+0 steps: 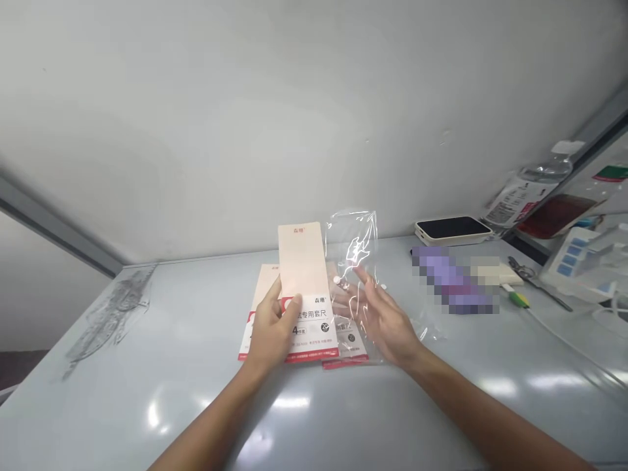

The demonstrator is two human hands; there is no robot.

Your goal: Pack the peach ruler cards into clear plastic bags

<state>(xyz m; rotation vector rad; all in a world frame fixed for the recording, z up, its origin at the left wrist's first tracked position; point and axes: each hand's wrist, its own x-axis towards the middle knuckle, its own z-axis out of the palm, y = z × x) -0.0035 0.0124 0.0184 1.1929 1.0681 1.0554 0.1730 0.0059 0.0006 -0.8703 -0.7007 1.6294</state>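
Note:
My left hand (270,327) grips a pale pink paper card (303,275) with red print along its lower edge, holding it upright above the table. My right hand (385,320) has its fingers around a clear plastic sleeve (352,252) that stands just right of the card. Below them, more cards of the same kind (343,358) lie flat on the table, partly hidden by the held card and both hands.
The grey table (171,366) ends at a white wall. To the right lie a phone (452,229), a blurred purple item (454,281), scissors (532,278), a plastic bottle (530,186) on its side, a white power strip (574,258) and cables.

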